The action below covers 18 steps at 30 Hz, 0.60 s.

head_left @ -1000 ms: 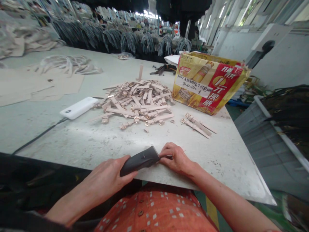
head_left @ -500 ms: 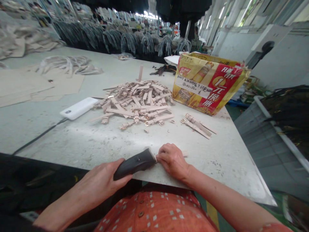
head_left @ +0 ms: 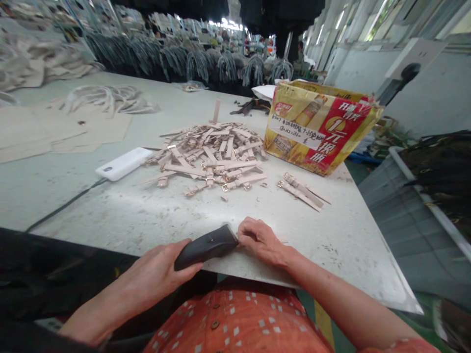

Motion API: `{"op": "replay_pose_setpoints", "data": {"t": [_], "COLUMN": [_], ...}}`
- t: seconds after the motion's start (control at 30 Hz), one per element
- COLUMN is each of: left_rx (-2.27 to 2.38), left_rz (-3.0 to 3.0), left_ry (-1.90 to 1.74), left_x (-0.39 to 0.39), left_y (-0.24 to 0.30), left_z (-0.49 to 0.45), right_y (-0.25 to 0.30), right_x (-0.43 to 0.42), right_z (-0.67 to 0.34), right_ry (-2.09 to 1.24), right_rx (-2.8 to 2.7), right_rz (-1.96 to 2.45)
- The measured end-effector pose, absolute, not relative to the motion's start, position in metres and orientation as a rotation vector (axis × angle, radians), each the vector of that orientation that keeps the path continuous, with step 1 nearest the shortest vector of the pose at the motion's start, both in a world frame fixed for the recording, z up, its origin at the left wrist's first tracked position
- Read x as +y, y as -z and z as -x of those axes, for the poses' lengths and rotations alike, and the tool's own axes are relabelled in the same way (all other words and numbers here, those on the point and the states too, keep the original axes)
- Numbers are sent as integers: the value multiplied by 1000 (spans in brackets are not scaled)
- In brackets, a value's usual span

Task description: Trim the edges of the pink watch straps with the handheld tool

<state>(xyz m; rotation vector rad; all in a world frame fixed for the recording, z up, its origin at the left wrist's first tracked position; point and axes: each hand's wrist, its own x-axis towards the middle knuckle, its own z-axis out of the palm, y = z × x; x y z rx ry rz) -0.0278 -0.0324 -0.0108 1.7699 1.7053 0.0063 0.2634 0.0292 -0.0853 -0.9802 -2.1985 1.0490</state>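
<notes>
My left hand (head_left: 172, 267) is wrapped round a black hair clipper (head_left: 206, 246), its blade end pointing right. Right at that blade end, the fingers of my right hand (head_left: 262, 241) are pinched on a beige strap (head_left: 282, 239); most of it is hidden under the hand, with one end showing to the right. Beyond my hands lies a heap of beige buckled straps (head_left: 217, 157). Several more straps (head_left: 300, 191) lie apart, to the right of the heap. Small beige scraps (head_left: 224, 198) are scattered on the table between the heap and my hands.
A yellow and red cardboard box (head_left: 316, 132) stands on the table (head_left: 342, 245) at the back right. On the left are a white power bank (head_left: 123, 164) with a black cable (head_left: 66, 206) and flat beige sheets (head_left: 44, 130). A grey bin (head_left: 415, 220) stands beyond the right edge.
My right hand has turned slightly at the clipper's blade end, its fingers curling more. The clipper has stayed nearly in place. The whole view has shifted a little.
</notes>
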Motion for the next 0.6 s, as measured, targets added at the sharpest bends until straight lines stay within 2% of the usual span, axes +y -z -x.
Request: {"op": "replay_pose_setpoints", "data": {"t": [0.1,0.37,0.6], "left_rx": [1709,1716,1690], "left_rz": [-1777,-1787,-1862], "left_ry": [7,102,129], "left_x": [-33,-32,-22], "left_y": [11,-3,-9], "left_z": [31,29,12], "right_y": [87,87,82], "right_x": [32,31,27], "right_z": [-263,-258,-263], "right_ry": [-1148,-1121,-1062], "right_rx": [-2097,-2045,-2086], "right_rz": [992,1157,1114]}}
